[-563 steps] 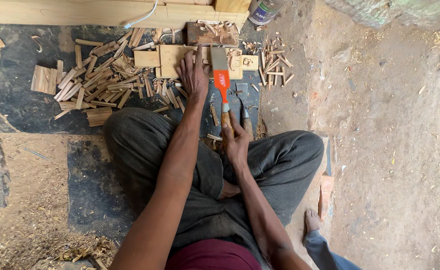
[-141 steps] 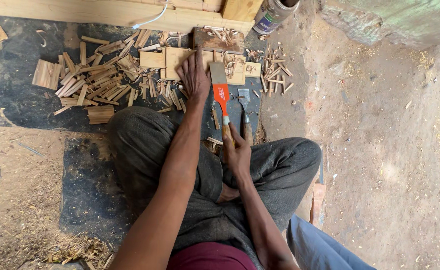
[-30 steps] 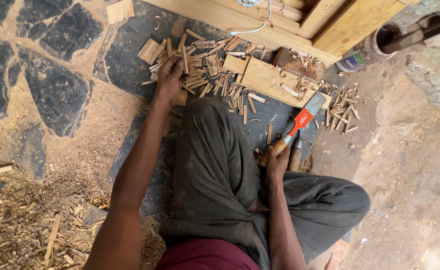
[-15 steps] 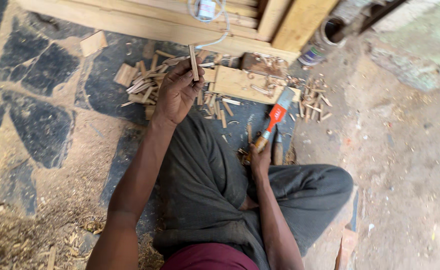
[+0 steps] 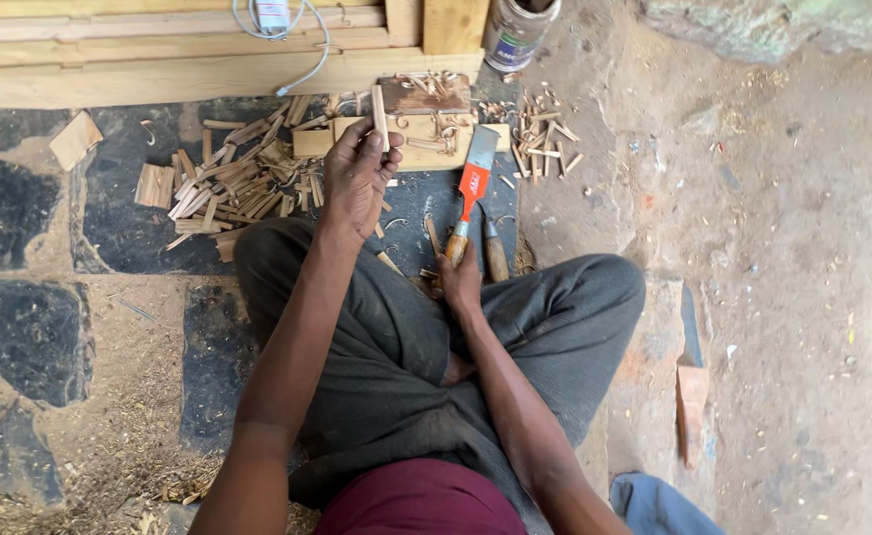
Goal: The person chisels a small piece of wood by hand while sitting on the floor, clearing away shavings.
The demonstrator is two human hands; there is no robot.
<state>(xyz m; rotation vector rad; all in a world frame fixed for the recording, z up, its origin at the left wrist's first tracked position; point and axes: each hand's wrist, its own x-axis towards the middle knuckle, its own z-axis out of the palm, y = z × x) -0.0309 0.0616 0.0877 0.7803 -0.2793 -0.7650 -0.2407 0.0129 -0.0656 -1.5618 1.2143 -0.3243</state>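
Already we sit cross-legged with our right hand [image 5: 461, 279] closed around the wooden handle of a chisel [image 5: 467, 198], its broad blade pointing away from us toward the wooden block [image 5: 426, 149]. Just left of it, our left hand [image 5: 355, 178] pinches a thin wood strip [image 5: 380, 117] upright over the block's near edge, so by our judgement this piece is not yet worked. Farther left of that hand lies a heap of split sticks [image 5: 228, 178], and beyond the chisel tip a smaller scatter [image 5: 540, 134], which suggests many pieces are done.
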